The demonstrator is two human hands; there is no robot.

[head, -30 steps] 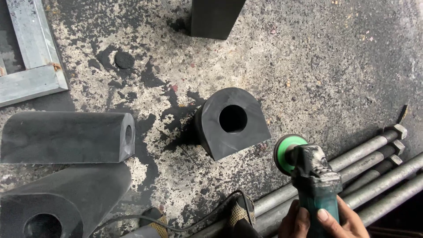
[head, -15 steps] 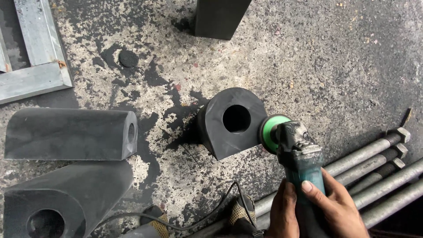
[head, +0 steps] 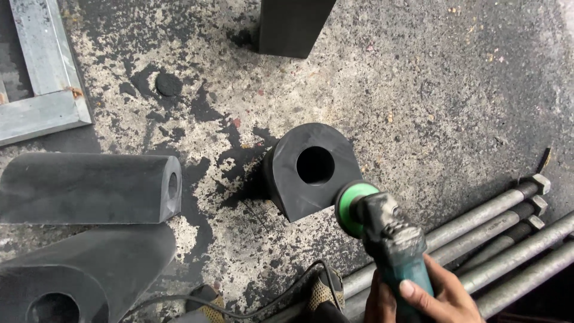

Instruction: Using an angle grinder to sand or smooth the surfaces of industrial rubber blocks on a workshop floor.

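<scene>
Stained concrete floor (head: pixel 430 90), right hand (head: pixel 430 296) gripping grinder (head: pixel 388 239), disc touching rubber block (head: pixel 308 170) edge

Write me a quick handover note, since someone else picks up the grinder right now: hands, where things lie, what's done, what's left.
Right hand: grip around the angle grinder body. Left hand: only partly in view at the bottom edge, against the grinder's rear; its grip cannot be judged.
Green disc sits at the lower right edge of the upright black block with the round hole.
Two similar blocks lie at left; long bolts at right.
No ground marks visible on the block; edge work seems left.
</scene>
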